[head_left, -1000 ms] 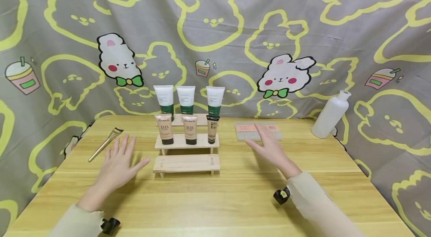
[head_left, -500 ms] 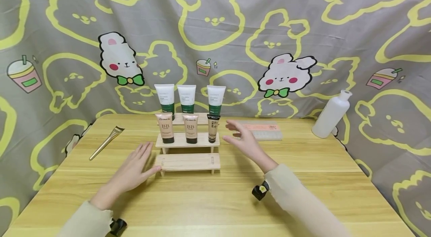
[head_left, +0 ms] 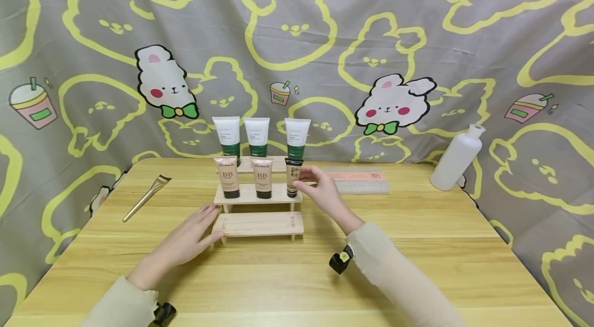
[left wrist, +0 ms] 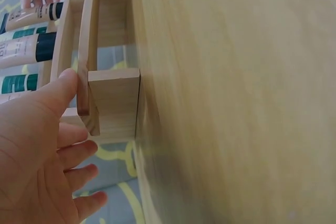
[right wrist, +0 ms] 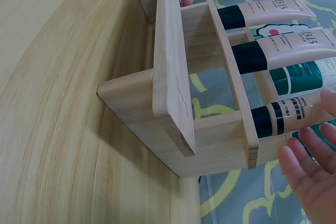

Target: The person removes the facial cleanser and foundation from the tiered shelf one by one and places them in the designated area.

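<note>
A three-tier wooden display stand (head_left: pixel 260 225) sits mid-table. My left hand (head_left: pixel 185 239) is at its left end, thumb against the lowest tier's edge and the other fingers extended alongside. At the middle tier's right end stands a slim beige tube with a black cap (head_left: pixel 292 177). My right hand (head_left: pixel 325 195) is around its right side, thumb in front and fingers loosely bent; the right wrist view does not show a firm grip. Two pinkish BB cream tubes (head_left: pixel 226 178) share that tier. White-and-green tubes (head_left: pixel 297 136) stand on the top tier.
A gold-handled brush (head_left: pixel 146 198) lies on the table at left. Behind my right hand is a flat clear case with a pink label (head_left: pixel 362 181). A white bottle (head_left: pixel 457 157) stands at the far right. Patterned cloth (head_left: pixel 315 48) hangs behind the table.
My right hand has moved left from over the flat case to the slim beige tube. My left hand has moved right to touch the stand's left end. The tubes stay in place.
</note>
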Action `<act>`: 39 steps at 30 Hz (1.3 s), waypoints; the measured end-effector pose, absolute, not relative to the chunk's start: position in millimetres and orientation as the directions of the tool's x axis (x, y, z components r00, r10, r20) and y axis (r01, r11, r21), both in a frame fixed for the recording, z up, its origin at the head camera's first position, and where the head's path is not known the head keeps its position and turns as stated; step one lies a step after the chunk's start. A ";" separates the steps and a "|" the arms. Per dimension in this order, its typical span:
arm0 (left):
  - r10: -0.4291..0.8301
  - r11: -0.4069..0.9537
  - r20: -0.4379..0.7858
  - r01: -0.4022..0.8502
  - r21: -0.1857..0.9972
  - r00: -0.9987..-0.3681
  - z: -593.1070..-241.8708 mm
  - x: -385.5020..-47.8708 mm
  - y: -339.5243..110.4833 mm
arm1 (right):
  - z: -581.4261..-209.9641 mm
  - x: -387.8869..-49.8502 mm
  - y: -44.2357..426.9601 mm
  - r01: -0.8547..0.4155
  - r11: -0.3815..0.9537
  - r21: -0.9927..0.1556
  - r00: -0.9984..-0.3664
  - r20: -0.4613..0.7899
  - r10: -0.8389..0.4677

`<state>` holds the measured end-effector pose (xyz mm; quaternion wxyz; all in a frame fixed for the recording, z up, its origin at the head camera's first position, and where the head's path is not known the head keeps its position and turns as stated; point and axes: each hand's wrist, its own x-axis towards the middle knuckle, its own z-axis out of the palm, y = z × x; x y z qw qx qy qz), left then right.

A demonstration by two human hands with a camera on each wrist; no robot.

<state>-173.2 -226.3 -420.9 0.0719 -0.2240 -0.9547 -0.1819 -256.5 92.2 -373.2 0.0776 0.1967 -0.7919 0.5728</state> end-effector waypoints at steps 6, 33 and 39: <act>0.413 0.829 0.218 0.464 0.312 -0.884 -421.3 -171.5 -226.1 | -352.2 -239.0 86.0 -0.433 0.249 -0.867 -0.896 0.382 -0.228; 0.472 0.811 0.326 0.548 0.203 -0.819 -419.2 -167.2 -224.9 | -339.6 -217.9 104.6 -0.414 0.287 -0.864 -0.908 0.369 -0.199; 0.467 0.816 0.326 0.543 0.198 -0.822 -419.1 -165.7 -224.5 | -353.7 -216.8 132.1 -0.369 0.313 -0.875 -0.927 0.322 -0.193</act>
